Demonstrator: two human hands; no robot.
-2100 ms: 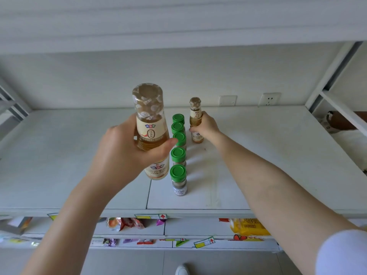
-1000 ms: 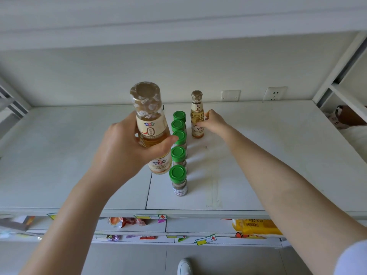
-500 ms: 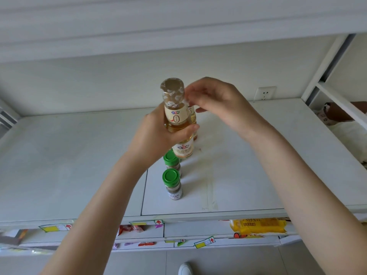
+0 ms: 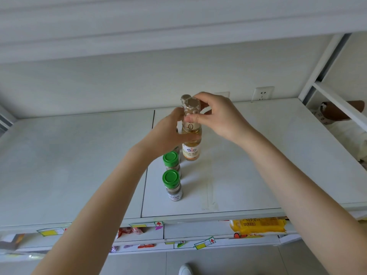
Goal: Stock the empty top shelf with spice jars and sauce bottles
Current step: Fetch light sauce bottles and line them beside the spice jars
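A sauce bottle of pale amber liquid stands upright on the white top shelf, just right of a row of green-capped spice jars. My left hand wraps its middle. My right hand pinches its foil-sealed neck from the right. Only the two nearest jars show fully; my left hand hides the farther ones. A second bottle's cap peeks out right behind the held one.
Two wall sockets sit at the shelf's back. Lower shelves hold a yellow packet and coloured snack packs under price tags. A white frame post stands at the right, with a brown item beyond it.
My right hand let go of the small far bottle and came onto the neck of the large bottle. My left hand carried that bottle rightward and set it down beside the jar row.
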